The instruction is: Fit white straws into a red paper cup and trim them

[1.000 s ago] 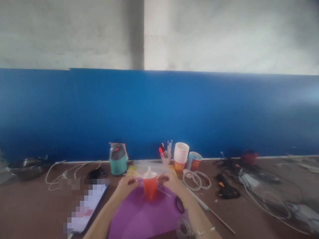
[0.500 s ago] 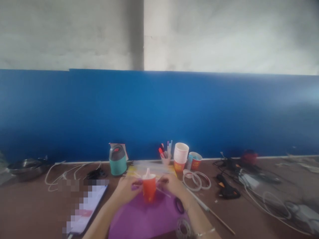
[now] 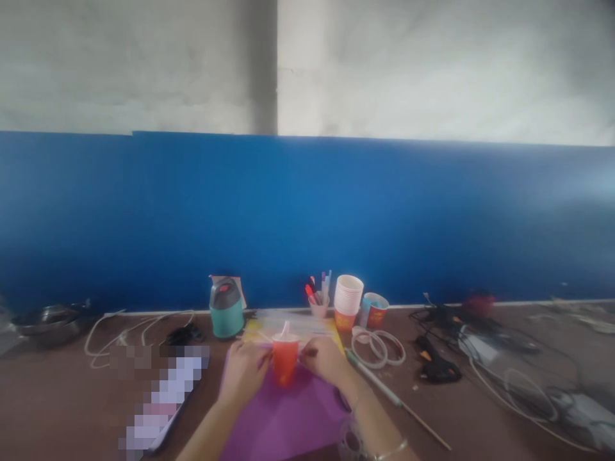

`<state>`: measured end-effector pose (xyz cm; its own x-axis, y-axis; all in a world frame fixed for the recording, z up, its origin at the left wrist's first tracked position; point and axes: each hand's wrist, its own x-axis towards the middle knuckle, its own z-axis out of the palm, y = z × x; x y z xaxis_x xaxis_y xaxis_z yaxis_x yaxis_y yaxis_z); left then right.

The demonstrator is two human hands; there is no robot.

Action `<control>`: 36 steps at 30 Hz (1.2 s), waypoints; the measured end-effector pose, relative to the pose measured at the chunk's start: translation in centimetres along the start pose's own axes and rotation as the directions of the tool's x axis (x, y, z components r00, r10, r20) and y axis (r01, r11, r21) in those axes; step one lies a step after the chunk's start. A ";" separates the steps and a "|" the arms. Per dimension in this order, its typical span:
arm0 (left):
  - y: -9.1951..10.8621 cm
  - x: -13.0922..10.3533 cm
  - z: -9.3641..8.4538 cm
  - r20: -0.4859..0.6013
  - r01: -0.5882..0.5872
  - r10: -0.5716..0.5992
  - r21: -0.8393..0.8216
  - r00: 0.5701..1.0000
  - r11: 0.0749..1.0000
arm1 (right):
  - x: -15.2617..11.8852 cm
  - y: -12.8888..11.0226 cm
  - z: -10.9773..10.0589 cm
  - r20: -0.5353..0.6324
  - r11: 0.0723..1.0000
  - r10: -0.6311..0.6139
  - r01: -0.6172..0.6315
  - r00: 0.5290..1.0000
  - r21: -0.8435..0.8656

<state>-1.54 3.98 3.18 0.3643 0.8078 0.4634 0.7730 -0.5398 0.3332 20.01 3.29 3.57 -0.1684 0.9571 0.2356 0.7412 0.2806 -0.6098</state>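
Note:
A red paper cup stands upright on a purple sheet, with a white strip-like piece rising from its mouth. My left hand is at the cup's left side, fingers curled and thumb near the fingertips. On the other side is my right hand, its fingers pinched together close to the cup's wall. Whatever the fingertips hold is too small and blurred to make out. I cannot tell whether either hand touches the cup.
Behind lie clear strips on a yellow sheet. A teal container, a pen cup, stacked paper cups and tape rings stand around. A phone lies left; a stick and glue gun lie right.
My left hand has turned slightly and shifted right and down. My right hand has drawn in a little beside the cup. The thin pale stick seen right of the cup no longer shows.

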 end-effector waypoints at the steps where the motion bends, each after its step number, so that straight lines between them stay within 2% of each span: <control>1: 0.0 -0.1 0.1 -0.001 0.000 0.000 0.002 1.000 1.000 | 0.0 -0.1 0.1 -0.005 1.000 0.000 0.000 1.000 -0.006; 10: 0.0 -0.5 0.3 -0.057 0.022 -0.019 0.062 0.998 0.998 | 0.1 -0.3 0.3 -0.064 0.999 0.003 -0.006 0.998 -0.051; 16: 0.6 -0.8 0.3 -0.178 -0.123 0.132 0.062 0.975 0.990 | 0.3 0.3 0.5 -0.050 0.997 -0.030 0.026 0.998 -0.074; 23: 2.2 -0.3 0.3 -0.043 -0.170 0.170 0.004 0.984 0.985 | 0.4 0.1 0.7 -0.012 0.991 -0.090 0.088 0.996 -0.096; 36: 3.1 -0.2 -0.5 -0.040 -0.102 0.101 -0.051 0.994 0.993 | 0.6 -0.7 1.1 -0.057 0.991 -0.022 0.014 0.998 -0.136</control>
<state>0.55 2.03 4.55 0.4189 0.7392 0.5274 0.7043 -0.6311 0.3252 18.65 3.74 3.33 -0.1476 0.9449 0.2921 0.8202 0.2819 -0.4978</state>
